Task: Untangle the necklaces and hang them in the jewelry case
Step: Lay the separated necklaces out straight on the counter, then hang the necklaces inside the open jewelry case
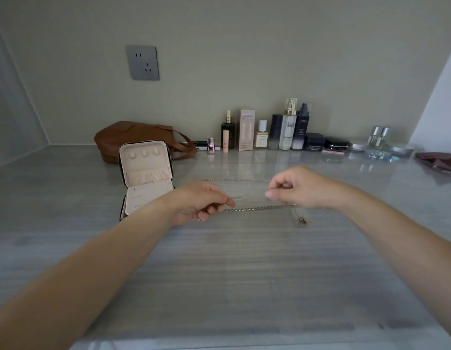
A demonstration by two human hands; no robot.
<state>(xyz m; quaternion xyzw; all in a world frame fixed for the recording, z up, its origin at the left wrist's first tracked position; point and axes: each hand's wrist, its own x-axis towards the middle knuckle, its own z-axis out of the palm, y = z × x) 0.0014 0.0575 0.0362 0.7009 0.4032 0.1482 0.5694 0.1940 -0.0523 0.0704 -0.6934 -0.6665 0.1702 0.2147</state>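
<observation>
The left hand (201,203) has its fingers curled, thumb and forefinger pinching the left end of a thick chain (259,208). The chain runs taut to the right hand (300,188), and its other end goes in under that hand's curled lower fingers, which grip it. The right thumb and forefinger are also pressed together (whatever fine strand sits between them is too faint to make out). A small pendant (302,219) hangs on a thin strand just under the right hand; where that strand joins is hidden.

Just behind the hands, a thin chain (234,180) lies across the worktop (244,274), its right end lost behind the right hand.

The jewelry case (146,178) stands open toward the worktop's left side, lid upright, and the left wrist covers its near right corner. Behind it, against the back edge, lies a brown bag (133,137), partly blocked by the lid. A row of bottles (282,132) lines the back edge to the right. A dark red pouch (438,161) is cut off at the right edge. 1 wall socket (142,62) sits above the bag.
</observation>
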